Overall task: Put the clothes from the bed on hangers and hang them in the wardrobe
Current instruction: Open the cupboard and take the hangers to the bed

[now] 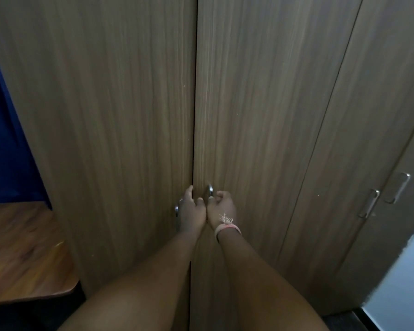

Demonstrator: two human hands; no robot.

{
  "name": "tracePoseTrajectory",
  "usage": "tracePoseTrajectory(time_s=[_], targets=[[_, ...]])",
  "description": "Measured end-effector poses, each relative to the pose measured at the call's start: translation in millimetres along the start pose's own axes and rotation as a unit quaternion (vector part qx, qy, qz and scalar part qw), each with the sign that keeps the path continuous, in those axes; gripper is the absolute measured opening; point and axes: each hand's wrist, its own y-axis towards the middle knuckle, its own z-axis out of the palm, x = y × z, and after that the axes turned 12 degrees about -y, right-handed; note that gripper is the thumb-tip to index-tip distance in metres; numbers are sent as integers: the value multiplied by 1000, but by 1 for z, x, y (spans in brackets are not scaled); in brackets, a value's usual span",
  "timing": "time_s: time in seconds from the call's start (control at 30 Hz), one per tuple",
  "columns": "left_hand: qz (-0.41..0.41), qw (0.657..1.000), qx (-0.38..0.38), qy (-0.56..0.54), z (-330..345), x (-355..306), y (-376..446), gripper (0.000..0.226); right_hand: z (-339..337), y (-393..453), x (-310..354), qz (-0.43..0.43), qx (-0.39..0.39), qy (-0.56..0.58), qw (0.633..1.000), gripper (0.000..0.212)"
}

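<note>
A tall wooden wardrobe fills the head view, its two middle doors, the left door (pixel 110 115) and the right door (pixel 261 111), meeting at a narrow seam. My left hand (pixel 192 210) grips the metal handle of the left door (pixel 177 211). My right hand (pixel 221 206), with a pink band at the wrist, curls round the metal handle of the right door (pixel 210 190). Both hands sit side by side at the seam. No clothes, hangers or bed are in view.
Further right is another pair of wardrobe doors with two metal handles (pixel 371 204). A wooden table top (pixel 22 254) stands at the lower left against a blue wall (pixel 7 151). A pale surface (pixel 402 278) shows at the lower right.
</note>
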Motion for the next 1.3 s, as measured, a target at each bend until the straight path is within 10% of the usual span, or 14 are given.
tracePoseTrajectory(time_s=[0.2, 0.93, 1.3], targets=[[109, 985, -123, 49, 11, 10, 32, 33, 32, 45, 6, 21, -21, 35, 999, 30], [82, 991, -100, 27, 47, 11, -151, 87, -99, -75, -90, -76, -70, 106, 989, 49], [-19, 989, 130, -65, 159, -10, -234, 31, -225, -97, -164, -43, -64, 122, 990, 47]])
